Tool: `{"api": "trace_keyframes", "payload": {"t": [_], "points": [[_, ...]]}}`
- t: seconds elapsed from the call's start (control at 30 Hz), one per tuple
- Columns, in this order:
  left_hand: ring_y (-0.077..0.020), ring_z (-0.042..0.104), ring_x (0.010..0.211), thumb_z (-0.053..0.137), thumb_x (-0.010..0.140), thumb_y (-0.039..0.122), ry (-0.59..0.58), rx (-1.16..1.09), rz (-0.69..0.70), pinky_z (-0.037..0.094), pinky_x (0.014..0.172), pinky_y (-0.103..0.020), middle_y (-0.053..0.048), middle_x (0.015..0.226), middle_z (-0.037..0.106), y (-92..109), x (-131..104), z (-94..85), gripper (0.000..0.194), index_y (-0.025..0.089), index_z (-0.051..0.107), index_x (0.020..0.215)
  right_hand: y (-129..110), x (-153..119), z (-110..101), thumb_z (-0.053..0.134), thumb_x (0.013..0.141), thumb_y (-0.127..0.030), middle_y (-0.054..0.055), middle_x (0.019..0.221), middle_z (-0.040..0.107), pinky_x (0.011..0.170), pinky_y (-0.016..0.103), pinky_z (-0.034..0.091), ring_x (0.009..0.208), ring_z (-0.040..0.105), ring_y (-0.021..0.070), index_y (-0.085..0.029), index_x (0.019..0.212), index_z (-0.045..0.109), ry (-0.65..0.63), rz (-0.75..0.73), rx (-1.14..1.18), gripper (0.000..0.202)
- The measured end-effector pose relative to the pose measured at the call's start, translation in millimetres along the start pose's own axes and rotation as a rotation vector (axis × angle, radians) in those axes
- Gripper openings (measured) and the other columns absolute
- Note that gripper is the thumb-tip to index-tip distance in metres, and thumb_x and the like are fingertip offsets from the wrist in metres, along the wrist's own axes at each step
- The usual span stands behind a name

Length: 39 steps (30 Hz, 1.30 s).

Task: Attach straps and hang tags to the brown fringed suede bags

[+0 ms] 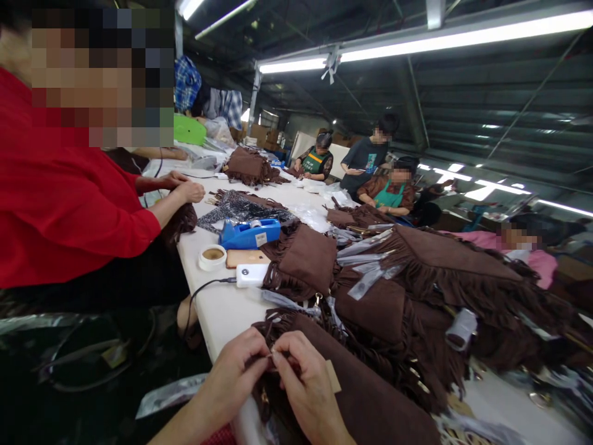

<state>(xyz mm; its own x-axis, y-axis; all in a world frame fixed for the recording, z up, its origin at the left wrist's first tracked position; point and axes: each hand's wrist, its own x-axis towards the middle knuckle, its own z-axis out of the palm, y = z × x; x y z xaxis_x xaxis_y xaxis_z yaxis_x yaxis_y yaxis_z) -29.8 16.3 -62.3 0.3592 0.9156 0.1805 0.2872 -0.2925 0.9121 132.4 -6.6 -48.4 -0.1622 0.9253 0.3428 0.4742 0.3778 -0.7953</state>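
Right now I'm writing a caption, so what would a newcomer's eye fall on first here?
A co-worker's bright red top fills much of the left side. Near the middle, a vivid blue tape dispenser stands out on the pale table, left of a heap of brown fringed pieces. At the bottom centre, the left hand and right hand meet, fingertips close together, over brown material.

a white table [222, 309] stretches toward 1 o'clock. around its blue tape dispenser [252, 233] lie a roll of tape [212, 267] at 8 o'clock, 1 phone [243, 258] and 1 cabled white device [252, 275] at 6, a heap of fringed brown pieces [377, 315] at 4, and speckled black plastic [241, 207] and a brown stack [248, 164] at 12.
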Motion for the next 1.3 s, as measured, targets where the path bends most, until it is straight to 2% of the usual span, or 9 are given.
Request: {"api": "trace_keyframes", "payload": {"t": [0.07, 0.2, 0.4, 0.7, 0.93, 1.03, 1.1, 1.2, 1.3], "points": [[-0.0199, 0.056, 0.082, 0.051, 0.085, 0.024, 0.018, -0.030, 0.020, 0.043, 0.075, -0.028, -0.004, 0.083, 0.059, 1.5, 1.8, -2.7, 0.019, 0.019, 0.060, 0.069, 1.3, -0.6, -6.5, 0.050, 0.089, -0.014, 0.002, 0.086, 0.063, 0.066, 0.025, 0.045, 0.078, 0.060, 0.0180, -0.022, 0.089, 0.062, 0.000, -0.014, -0.060, 0.014], [-0.0207, 0.057, 0.087, 0.051, 0.088, 0.028, 0.061, 0.024, 0.043, 0.044, 0.078, -0.028, -0.005, 0.088, 0.060, 12.4, 5.3, -10.0, 0.023, 0.021, 0.071, 0.078, 8.0, -4.5, -11.5, 0.047, 0.093, -0.018, -0.001, 0.076, 0.061, 0.062, 0.025, 0.044, 0.065, 0.060, 0.0163, -0.022, 0.091, 0.062, -0.028, 0.069, -0.089, 0.016], [-0.0195, 0.060, 0.078, 0.053, 0.088, 0.031, 0.055, -0.069, 0.019, 0.043, 0.072, -0.027, -0.004, 0.078, 0.063, 17.0, 10.8, -10.2, 0.025, 0.020, 0.073, 0.079, 2.4, -1.5, -1.0, 0.049, 0.090, -0.013, 0.001, 0.082, 0.063, 0.062, 0.023, 0.045, 0.068, 0.061, 0.0154, -0.021, 0.088, 0.065, -0.048, 0.050, 0.006, 0.018], [-0.0188, 0.058, 0.074, 0.053, 0.085, 0.032, 0.073, -0.119, -0.035, 0.043, 0.068, -0.026, -0.003, 0.076, 0.063, 9.0, 14.0, -10.6, 0.025, 0.018, 0.074, 0.083, 3.9, 7.2, 16.3, 0.056, 0.087, -0.013, -0.001, 0.074, 0.060, 0.056, 0.021, 0.040, 0.064, 0.056, 0.0139, -0.019, 0.075, 0.066, -0.017, 0.084, 0.145, 0.017], [-0.0211, 0.061, 0.083, 0.053, 0.084, 0.029, -0.037, -0.077, -0.095, 0.044, 0.079, -0.028, -0.004, 0.089, 0.070, 7.7, 10.6, -22.5, 0.030, 0.018, 0.071, 0.105, 7.3, 5.6, 10.6, 0.054, 0.089, -0.018, -0.004, 0.068, 0.054, 0.052, 0.020, 0.038, 0.055, 0.052, 0.0120, -0.019, 0.071, 0.060, -0.042, 0.129, 0.198, 0.019], [-0.0213, 0.061, 0.086, 0.053, 0.084, 0.026, -0.113, 0.049, -0.078, 0.043, 0.080, -0.028, -0.003, 0.090, 0.070, 9.6, 7.3, -31.9, 0.026, 0.019, 0.071, 0.102, 11.2, 6.0, 8.7, 0.052, 0.091, -0.019, -0.004, 0.066, 0.054, 0.053, 0.021, 0.037, 0.058, 0.052, 0.0130, -0.020, 0.071, 0.057, -0.005, 0.112, 0.078, 0.021], [-0.0200, 0.060, 0.082, 0.052, 0.085, 0.026, -0.118, 0.069, -0.076, 0.042, 0.077, -0.027, -0.001, 0.084, 0.068, 11.4, 5.6, -35.0, 0.024, 0.019, 0.071, 0.098, 11.1, 6.6, 8.7, 0.051, 0.092, -0.020, -0.002, 0.068, 0.057, 0.056, 0.021, 0.038, 0.062, 0.054, 0.0144, -0.020, 0.073, 0.058, 0.017, 0.094, 0.001, 0.021], [-0.0177, 0.056, 0.073, 0.052, 0.085, 0.029, -0.077, -0.017, -0.084, 0.041, 0.070, -0.026, 0.001, 0.074, 0.061, 13.3, 5.6, -32.9, 0.024, 0.018, 0.068, 0.100, 5.2, 8.2, 9.8, 0.049, 0.094, -0.020, 0.001, 0.079, 0.063, 0.066, 0.023, 0.041, 0.074, 0.059, 0.0163, -0.020, 0.079, 0.063, -0.023, 0.057, 0.038, 0.020], [-0.0166, 0.054, 0.071, 0.053, 0.084, 0.030, -0.050, -0.106, -0.079, 0.040, 0.068, -0.025, 0.002, 0.072, 0.059, 14.6, 8.3, -27.0, 0.021, 0.017, 0.067, 0.095, -2.0, 8.8, 11.3, 0.056, 0.090, -0.017, 0.001, 0.084, 0.065, 0.068, 0.023, 0.042, 0.077, 0.059, 0.0164, -0.020, 0.082, 0.070, -0.080, 0.044, 0.119, 0.016]]}}
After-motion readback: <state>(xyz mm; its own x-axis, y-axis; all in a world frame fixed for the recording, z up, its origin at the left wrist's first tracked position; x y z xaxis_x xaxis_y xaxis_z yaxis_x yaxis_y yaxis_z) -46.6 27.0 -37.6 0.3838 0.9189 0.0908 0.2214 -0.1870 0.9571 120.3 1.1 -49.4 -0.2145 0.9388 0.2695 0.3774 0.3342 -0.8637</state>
